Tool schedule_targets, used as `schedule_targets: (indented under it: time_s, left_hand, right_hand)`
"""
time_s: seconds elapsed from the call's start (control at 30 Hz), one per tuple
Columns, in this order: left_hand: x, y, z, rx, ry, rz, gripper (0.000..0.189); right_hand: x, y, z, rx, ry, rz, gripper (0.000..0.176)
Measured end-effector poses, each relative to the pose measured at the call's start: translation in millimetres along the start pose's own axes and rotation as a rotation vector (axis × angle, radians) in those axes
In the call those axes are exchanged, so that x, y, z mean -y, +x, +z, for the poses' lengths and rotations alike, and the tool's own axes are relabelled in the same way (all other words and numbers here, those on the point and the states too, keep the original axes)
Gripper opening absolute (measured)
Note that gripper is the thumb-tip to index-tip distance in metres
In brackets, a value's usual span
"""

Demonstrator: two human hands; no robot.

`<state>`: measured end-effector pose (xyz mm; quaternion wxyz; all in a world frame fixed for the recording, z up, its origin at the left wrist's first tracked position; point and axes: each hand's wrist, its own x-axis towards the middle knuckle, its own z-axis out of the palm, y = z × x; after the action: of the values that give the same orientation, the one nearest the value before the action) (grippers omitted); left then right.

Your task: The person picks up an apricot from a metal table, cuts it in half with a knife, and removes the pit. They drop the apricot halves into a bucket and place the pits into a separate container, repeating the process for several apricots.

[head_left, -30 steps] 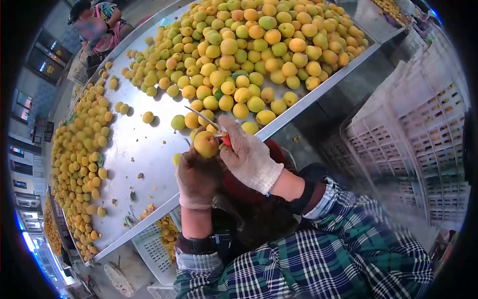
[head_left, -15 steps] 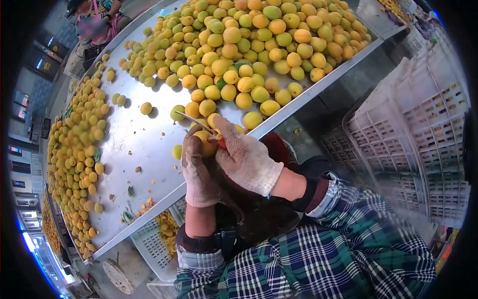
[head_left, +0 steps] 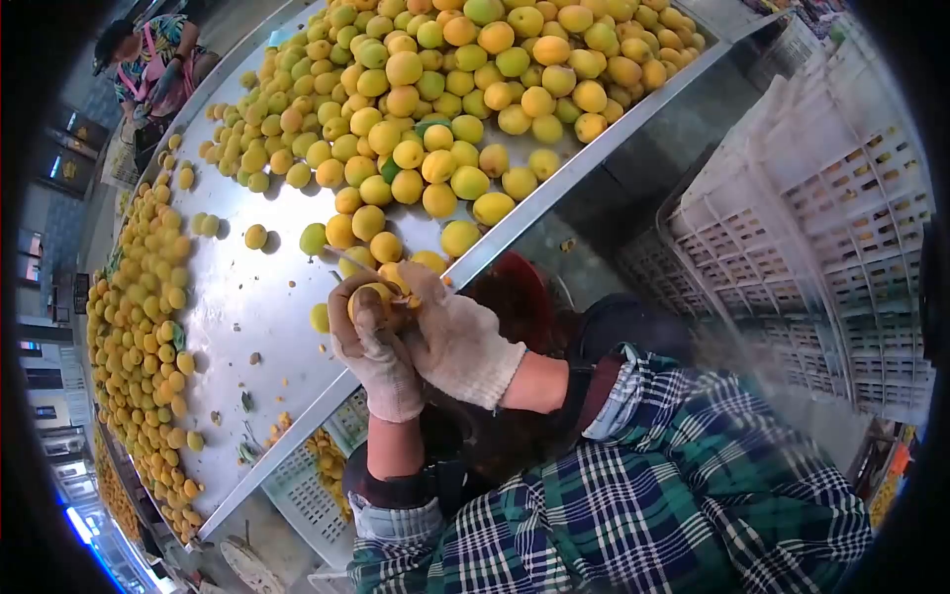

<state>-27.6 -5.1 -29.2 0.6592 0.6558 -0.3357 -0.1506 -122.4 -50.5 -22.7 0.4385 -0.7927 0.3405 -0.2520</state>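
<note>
My left hand point(head_left: 376, 351), in a stained white knit glove, is closed around a yellow apricot point(head_left: 367, 301) near the table's front edge. My right hand point(head_left: 457, 335), gloved the same way, grips a small knife whose thin blade point(head_left: 348, 262) points to the upper left, past the fruit. The handle is mostly hidden by the fingers. Both hands touch at the apricot. Just beyond them, loose apricots point(head_left: 386, 247) lie on the metal table point(head_left: 262, 327).
A large apricot heap point(head_left: 465, 89) covers the far side, with another pile point(head_left: 143, 327) at left. White plastic crates point(head_left: 792, 218) stand at right. Below the edge are a red bucket point(head_left: 524, 297) and a crate point(head_left: 307, 485) holding apricot pieces. A person point(head_left: 158, 69) works at upper left.
The view has shifted, so the table and piles sit further left. My hands have drawn closer together, the left fingers now wrapping the apricot and the right hand lower over it.
</note>
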Motion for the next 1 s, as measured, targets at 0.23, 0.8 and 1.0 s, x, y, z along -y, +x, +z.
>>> schedule_targets:
  time_s: [0.23, 0.8, 1.0]
  left_hand:
    - [4.0, 11.9, -24.4, 0.132, 0.274, 0.164, 0.041]
    - [-6.8, 19.6, -25.5, -0.057, -0.899, -0.59, 0.064]
    - [-8.9, 15.2, -20.9, -0.037, -0.875, -0.533, 0.064]
  right_hand:
    - [3.2, 4.3, 6.3, 0.125, 0.154, 0.106, 0.044]
    - [14.9, -5.5, -5.8, 0.167, 0.051, 0.02, 0.072]
    - [12.7, -4.6, -3.1, 0.172, -0.068, -0.009, 0.072]
